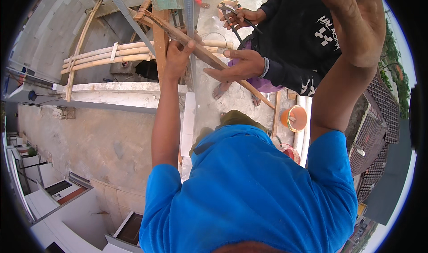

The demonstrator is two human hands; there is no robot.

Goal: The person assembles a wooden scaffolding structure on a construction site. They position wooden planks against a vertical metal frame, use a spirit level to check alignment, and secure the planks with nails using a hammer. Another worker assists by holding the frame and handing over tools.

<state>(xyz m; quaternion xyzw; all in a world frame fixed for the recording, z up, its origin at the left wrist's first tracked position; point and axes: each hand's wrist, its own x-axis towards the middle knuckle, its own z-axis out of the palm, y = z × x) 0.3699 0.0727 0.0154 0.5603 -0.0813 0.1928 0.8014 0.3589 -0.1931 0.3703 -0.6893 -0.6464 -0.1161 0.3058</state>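
My left hand (179, 55) is closed around a long, narrow wooden plank (207, 55), near an upright timber (160, 52). The plank slants from the upper left down toward the right. High at the right, my right hand (359, 25) is raised close to the camera; its thumb is stretched out, but the other fingers are mostly cut off by the frame edge. Across from me, a person in a dark top (294, 34) holds black-handled pincers (232, 23) in one hand. That person's other hand (243, 65) lies open over the plank, with its palm partly showing.
Bamboo poles (109, 55) and a grey metal bar (129, 21) stand at the left beside a white ledge (120, 89). A drop to a lower yard (98, 137) lies beyond. An orange bucket (294, 118) and pale pipes (301, 139) are at the right, near a tiled roof (374, 128).
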